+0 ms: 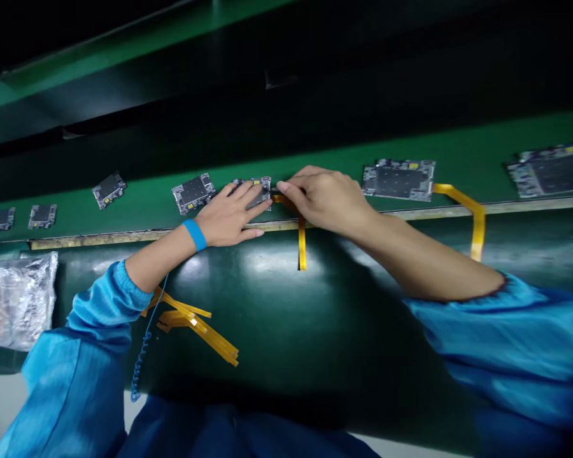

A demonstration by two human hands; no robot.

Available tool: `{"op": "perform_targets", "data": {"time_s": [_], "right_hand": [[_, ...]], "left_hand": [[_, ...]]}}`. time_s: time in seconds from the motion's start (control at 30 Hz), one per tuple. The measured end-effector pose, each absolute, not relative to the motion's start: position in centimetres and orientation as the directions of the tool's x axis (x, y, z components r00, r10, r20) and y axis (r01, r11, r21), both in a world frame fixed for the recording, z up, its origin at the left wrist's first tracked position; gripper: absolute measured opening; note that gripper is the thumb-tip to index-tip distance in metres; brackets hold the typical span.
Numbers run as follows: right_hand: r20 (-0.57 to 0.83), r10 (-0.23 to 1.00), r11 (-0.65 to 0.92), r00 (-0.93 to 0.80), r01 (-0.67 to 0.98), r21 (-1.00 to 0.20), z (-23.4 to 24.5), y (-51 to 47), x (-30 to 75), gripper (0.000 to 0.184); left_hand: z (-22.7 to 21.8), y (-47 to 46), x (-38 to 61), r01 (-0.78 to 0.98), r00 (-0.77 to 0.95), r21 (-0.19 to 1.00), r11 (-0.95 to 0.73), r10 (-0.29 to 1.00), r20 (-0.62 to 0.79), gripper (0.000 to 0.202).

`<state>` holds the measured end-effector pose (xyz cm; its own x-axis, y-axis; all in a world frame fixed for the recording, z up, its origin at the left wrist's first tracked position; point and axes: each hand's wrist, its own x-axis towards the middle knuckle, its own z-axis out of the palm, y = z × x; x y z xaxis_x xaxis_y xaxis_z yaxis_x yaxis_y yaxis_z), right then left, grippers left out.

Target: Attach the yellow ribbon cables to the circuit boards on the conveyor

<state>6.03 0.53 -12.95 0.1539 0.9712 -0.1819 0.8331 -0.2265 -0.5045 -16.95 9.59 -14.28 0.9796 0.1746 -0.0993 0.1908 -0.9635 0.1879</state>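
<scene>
My left hand [232,216] lies with its fingers spread over a circuit board [263,184], pressing on its face and covering much of it. A blue wrist strap sits around that wrist. At the board's right edge my right hand [332,197] is closed in a pinch at the end of a yellow flat flex cable [302,245]. The cable bends and hangs down over the ledge towards me. The fingers partly hide its upper end, so I cannot tell whether it is seated in the connector.
Left of my hands lies another circuit board [193,193], with several more beyond. To the right, a board [398,180] has a flex cable [477,222] attached. Loose flex cables [205,327] lie on the green mat, near a coiled blue cord [141,369] and a silvery bag [19,302].
</scene>
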Motion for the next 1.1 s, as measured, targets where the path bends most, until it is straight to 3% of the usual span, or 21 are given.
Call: {"op": "perform_targets", "data": {"time_s": [0.23, 0.43, 0.63, 0.73, 0.9, 1.1], "right_hand": [[-0.229, 0.960, -0.252, 0.159, 0.846, -0.469, -13.9, 0.5, 6.2, 0.022], [-0.218, 0.966, -0.223, 0.139, 0.875, -0.430, -14.9, 0.5, 7.2, 0.023], [-0.232, 0.958, -0.259, 0.170, 0.861, -0.439, -14.7, 0.4, 7.2, 0.018], [-0.272, 0.940, -0.308, 0.204, 0.850, -0.427, -13.1, 0.2, 6.5, 0.018], [-0.207, 0.945, -0.324, 0.253, 0.810, -0.489, -10.5, -1.0, 5.4, 0.021], [-0.090, 0.988, -0.156, 0.127, 0.785, -0.600, -10.2, -3.4, 3.7, 0.033]], "left_hand": [[-14.2, 9.4, -16.5, 0.190, 0.979, 0.161, -0.968, 0.173, -0.112, 0.071], [-14.2, 9.0, -15.7, 0.193, 0.975, 0.134, -0.972, 0.176, -0.132, 0.067], [-13.1, 9.2, -15.1, 0.217, 0.970, 0.182, -0.959, 0.191, -0.152, 0.060], [-11.7, 10.5, -16.2, 0.302, 0.946, 0.190, -0.934, 0.270, -0.178, 0.062], [-9.7, 13.5, -19.8, 0.538, 0.821, 0.123, -0.834, 0.486, -0.299, 0.070], [-9.6, 14.0, -20.6, 0.601, 0.760, 0.081, -0.795, 0.536, -0.368, 0.077]]}}
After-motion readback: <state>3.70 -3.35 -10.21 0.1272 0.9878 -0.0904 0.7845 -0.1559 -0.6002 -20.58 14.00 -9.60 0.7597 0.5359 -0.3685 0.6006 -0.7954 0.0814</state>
